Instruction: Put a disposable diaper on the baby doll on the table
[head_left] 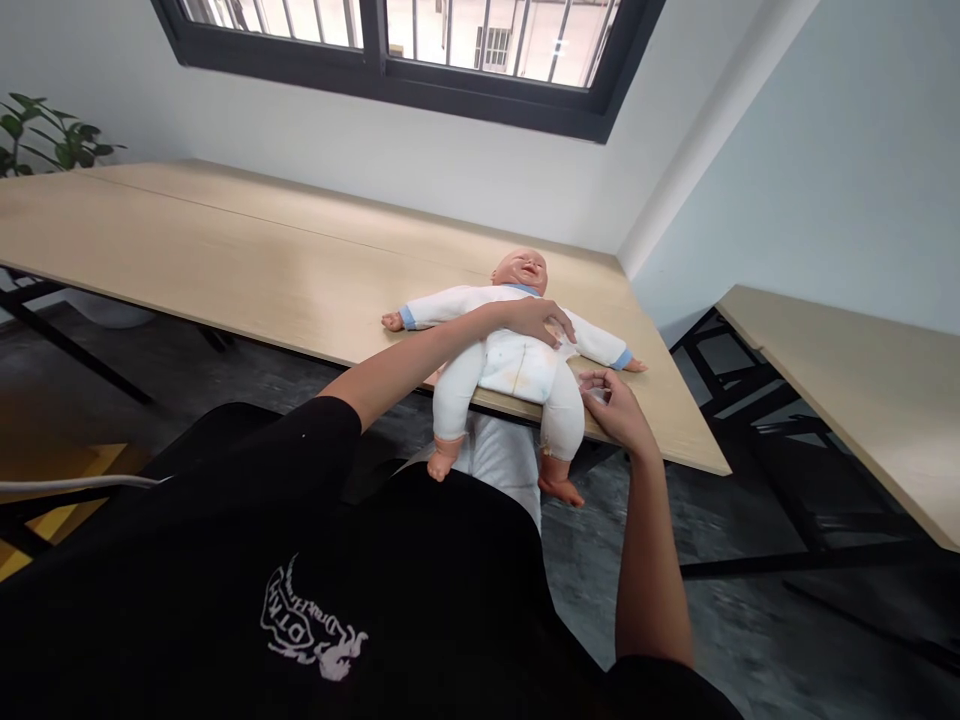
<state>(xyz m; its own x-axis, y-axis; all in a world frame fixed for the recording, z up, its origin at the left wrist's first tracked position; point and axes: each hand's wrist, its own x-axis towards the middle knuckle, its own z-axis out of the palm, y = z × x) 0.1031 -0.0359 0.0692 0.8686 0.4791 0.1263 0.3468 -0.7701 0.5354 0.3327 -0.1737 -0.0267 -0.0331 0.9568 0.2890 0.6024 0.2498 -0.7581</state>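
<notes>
A baby doll [523, 270] lies on its back on the wooden table, its arms spread and its legs hanging over the front edge. It has a white cloth body with blue collar and cuffs. A white diaper [517, 365] with faint stains covers its lower belly. My left hand [536, 320] reaches across the doll's belly, its bent fingers gripping the diaper's upper corner at the waist. Beside the doll's hip on the right, my right hand [615, 405] is pinched on a thin white edge, which looks like the diaper's side tab.
The long wooden table [247, 250] runs along the wall under a barred window [487, 40]. Another table [847, 370] stands to the right across a gap. A potted plant [52, 135] is at the far left. A white cable [82, 484] passes at the lower left.
</notes>
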